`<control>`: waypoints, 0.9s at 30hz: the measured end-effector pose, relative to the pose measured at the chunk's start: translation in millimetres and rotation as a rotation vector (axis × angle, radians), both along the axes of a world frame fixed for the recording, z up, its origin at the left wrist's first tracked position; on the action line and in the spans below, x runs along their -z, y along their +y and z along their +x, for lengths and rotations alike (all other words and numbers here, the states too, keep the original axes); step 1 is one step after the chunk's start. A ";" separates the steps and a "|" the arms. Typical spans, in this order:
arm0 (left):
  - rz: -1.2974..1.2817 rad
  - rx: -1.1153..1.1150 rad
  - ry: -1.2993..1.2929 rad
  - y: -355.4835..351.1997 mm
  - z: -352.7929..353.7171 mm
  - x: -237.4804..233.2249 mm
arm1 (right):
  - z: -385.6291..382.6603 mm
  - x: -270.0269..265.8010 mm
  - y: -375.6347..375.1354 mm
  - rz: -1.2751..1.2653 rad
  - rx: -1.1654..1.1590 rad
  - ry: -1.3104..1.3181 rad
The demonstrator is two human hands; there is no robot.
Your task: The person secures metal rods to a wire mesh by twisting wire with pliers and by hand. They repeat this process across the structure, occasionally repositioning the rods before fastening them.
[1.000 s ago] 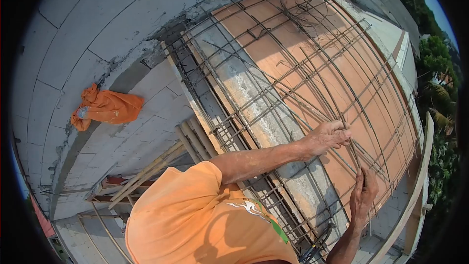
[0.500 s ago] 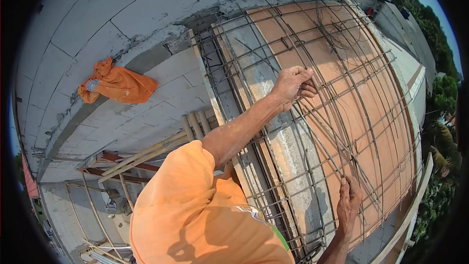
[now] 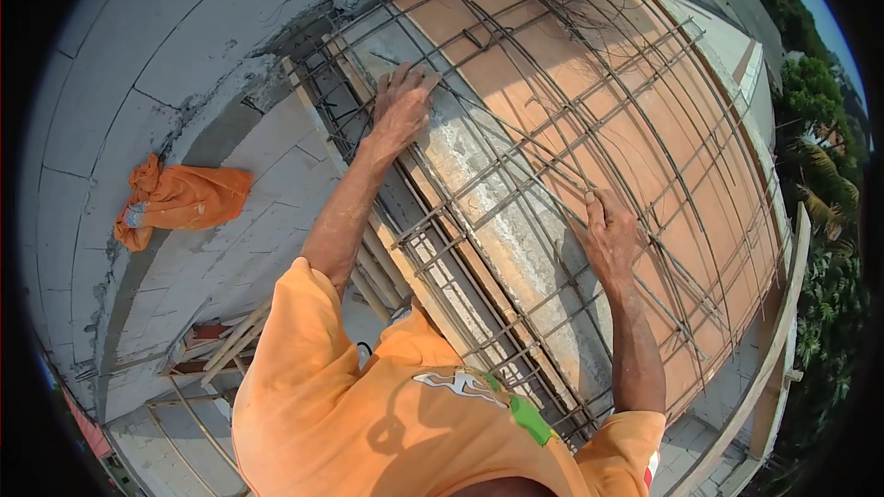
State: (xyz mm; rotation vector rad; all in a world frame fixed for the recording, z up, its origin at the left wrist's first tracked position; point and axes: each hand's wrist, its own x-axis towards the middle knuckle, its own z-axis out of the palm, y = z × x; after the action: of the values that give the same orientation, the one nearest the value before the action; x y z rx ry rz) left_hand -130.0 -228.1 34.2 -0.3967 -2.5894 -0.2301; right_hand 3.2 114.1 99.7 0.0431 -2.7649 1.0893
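Observation:
A thin steel reinforcing rod (image 3: 529, 140) slants across the rebar grid between my two hands. My left hand (image 3: 403, 106) is at its upper left end, over the wooden form edge, with fingers curled; part of the grip is hidden. My right hand (image 3: 610, 230) pinches the rod with thumb and fingers farther down, above the concrete strip. Around both hands lies the rebar grid (image 3: 603, 129), its bars crossing over an orange-brown panel (image 3: 686, 193). A rough grey concrete strip (image 3: 502, 184) runs along the panel's left side.
A tangle of thin wire (image 3: 566, 9) lies on the grid's far part. An orange cloth (image 3: 198, 198) hangs on the block wall ledge at left. Wooden boards (image 3: 778, 340) edge the right side, with trees (image 3: 815, 313) beyond. Timber poles (image 3: 193, 423) stand below at left.
My left hand has moved left and up toward the form edge. My right hand has moved up along the grid. The camera view has shifted, and the rod now spans between both hands.

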 end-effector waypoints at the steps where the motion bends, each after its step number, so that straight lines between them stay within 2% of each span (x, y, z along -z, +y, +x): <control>1: 0.036 0.036 -0.004 -0.1 -2.9 -0.4 | -8.6 2.4 -3.4 0.007 -0.040 0.093; 4: 0.094 0.131 -0.009 3.2 -16.5 -13.1 | -34.0 8.5 -12.2 0.166 -0.011 0.229; 5: 0.035 0.155 -0.022 1.5 -20.7 -16.5 | -42.9 11.3 -11.2 0.200 -0.035 0.281; 8: 0.180 0.272 -0.002 -4.8 -19.4 -27.3 | -65.7 17.8 -15.3 0.324 -0.014 0.428; 11: 0.308 0.256 -0.069 -16.6 -10.8 -32.4 | -83.3 17.7 -13.7 0.358 0.038 0.363; 13: 0.286 0.311 -0.028 -24.7 -9.5 -34.8 | -87.4 18.6 -6.9 0.412 0.030 0.403; 15: 0.221 0.307 0.052 -26.1 -11.9 -36.0 | -87.6 22.4 4.0 0.410 0.054 0.323; 17: 0.248 0.301 0.016 -20.6 -14.5 -36.3 | -84.7 17.0 8.1 0.411 0.017 0.242; 20: 0.379 0.261 -0.098 -12.7 -30.5 -34.0 | -44.4 -7.9 45.8 0.208 0.056 0.497; 21: 0.370 0.234 -0.093 -14.6 -35.4 -36.9 | -24.2 -15.1 65.6 0.157 0.073 0.489; 23: 0.146 0.313 -0.022 -2.7 -46.7 -41.8 | 23.4 -24.5 112.1 0.284 0.115 0.326; 25: 0.116 0.296 -0.102 4.2 -52.5 -40.0 | 72.9 -37.9 145.1 0.395 0.146 -0.102; 27: 0.087 0.332 -0.107 7.8 -57.7 -29.2 | 119.4 -8.0 165.7 0.510 0.126 -0.080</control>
State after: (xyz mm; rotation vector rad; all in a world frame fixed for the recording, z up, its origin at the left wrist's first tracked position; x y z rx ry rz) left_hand -187.7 -220.3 63.4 -0.8019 -2.5928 -0.4885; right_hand 122.7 279.8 107.6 -0.1114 -2.9912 0.3441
